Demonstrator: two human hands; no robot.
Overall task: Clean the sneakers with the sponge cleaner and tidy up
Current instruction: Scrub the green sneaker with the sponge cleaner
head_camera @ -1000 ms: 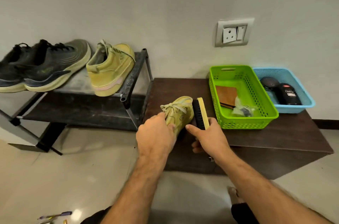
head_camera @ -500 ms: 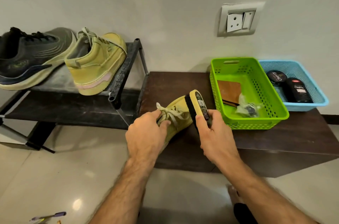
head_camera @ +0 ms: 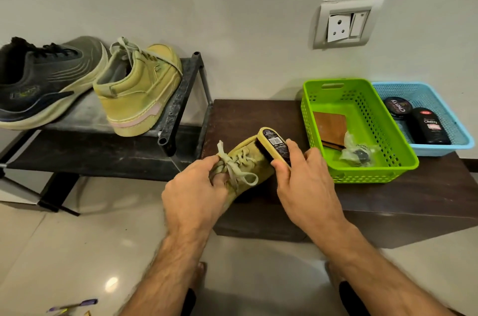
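The left hand [head_camera: 196,194] grips a yellow-green sneaker [head_camera: 245,163] at the lace area, fingers curled over the tongue and laces, thumb side toward the shoe opening. The sneaker is held tilted, toe pointing away from the person, above the front left part of the dark brown bench [head_camera: 258,119]. The right hand [head_camera: 302,181] holds the sponge cleaner [head_camera: 275,146], thumb on its near side and fingers wrapped over its far side; the dark underside of the cleaner is pressed against the right side of the sneaker's toe area.

Positions relative to the bench:
- On the bench, right half: a green basket [head_camera: 323,85] containing a brown card-like item [head_camera: 331,124] and a small plastic bag [head_camera: 358,152].
- Touching the green basket's right side: a blue basket [head_camera: 455,119] with a round polish tin [head_camera: 397,107] and a black polish bottle [head_camera: 429,126].
- Left of the bench: a metal shoe rack [head_camera: 181,93] carrying the second yellow-green sneaker [head_camera: 139,87] and a dark grey running shoe [head_camera: 44,82]
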